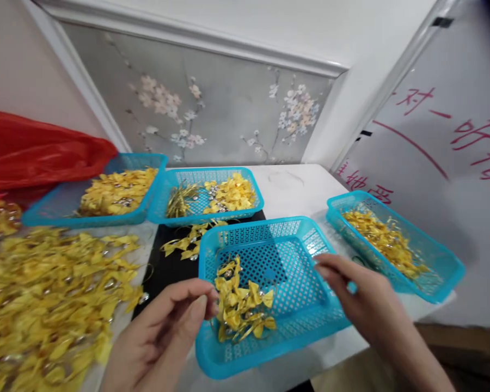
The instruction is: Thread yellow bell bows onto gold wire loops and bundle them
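A blue plastic basket (265, 351) stands in front of me with a small heap of yellow ribbon bows (245, 305) with silver bells in its left part. My left hand (167, 332) is at the basket's left rim beside the heap, thumb and fingertips pinched together; whatever is between them is too small to make out. Over the basket's right rim hovers my right hand (355, 294), its thumb and forefinger drawn together, slightly blurred. Whether anything is in that pinch I cannot make out.
Many yellow bows (53, 305) cover the left side. Behind are a basket of bows and gold twist ties (206, 218) and another basket (93, 220) under red plastic (41, 147). A further basket (441, 277) is at right, near a whiteboard (433, 136). Bows lie on a black mat (159, 261).
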Tool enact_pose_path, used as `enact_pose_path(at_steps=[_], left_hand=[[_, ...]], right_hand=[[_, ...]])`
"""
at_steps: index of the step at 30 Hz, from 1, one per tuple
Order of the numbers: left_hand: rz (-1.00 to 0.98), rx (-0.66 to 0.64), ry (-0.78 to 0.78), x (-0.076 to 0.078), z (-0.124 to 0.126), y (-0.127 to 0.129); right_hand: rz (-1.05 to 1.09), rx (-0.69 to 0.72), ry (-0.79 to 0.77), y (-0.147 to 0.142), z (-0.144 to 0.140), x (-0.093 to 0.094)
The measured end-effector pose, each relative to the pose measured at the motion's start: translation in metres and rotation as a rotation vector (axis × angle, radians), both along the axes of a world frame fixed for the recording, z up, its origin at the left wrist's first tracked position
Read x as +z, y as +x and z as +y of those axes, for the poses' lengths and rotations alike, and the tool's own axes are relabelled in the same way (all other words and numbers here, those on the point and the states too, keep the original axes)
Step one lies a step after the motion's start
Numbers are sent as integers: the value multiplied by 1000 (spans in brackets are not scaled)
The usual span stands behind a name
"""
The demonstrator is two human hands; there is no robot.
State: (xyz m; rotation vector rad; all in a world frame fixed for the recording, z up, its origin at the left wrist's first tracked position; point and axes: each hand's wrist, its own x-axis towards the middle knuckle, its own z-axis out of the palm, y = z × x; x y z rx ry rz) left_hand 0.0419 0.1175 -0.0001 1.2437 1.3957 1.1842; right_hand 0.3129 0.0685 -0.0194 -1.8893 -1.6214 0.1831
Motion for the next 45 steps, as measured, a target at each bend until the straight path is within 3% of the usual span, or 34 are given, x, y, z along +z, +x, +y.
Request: enact_pose_path(at_steps=[3, 12, 16, 20, 22, 27, 32, 38, 45], left_hand=[[-13, 43, -14, -1, -4, -5], [15, -3, -23, -6, -5, -14], [52, -129, -12, -2, -3, -11], [58, -349, -22, -4, -2, -6], [28, -442, -48, -5, -2, -2], [-220, -631, -281, -3, -3, 5], [-222, -725, -201, 7, -5, 4], [-110, -718, -224, 9, -2, 14], [-159, -559, -310, 15, -1, 18]], right_hand=[[-88, 288, -203, -33, 20, -2], [-244, 458, -311, -63, 53, -11], [-158, 448, -256, -59, 45, -8], [25, 447, -165, -57, 31, 2], [214, 442, -151, -62, 25, 7], [865, 418, -245, -78, 21, 17], [1230, 429, -267, -84, 26, 18], [1293, 400, -288, -87, 29, 13], [1065, 348, -154, -68, 18, 13]])
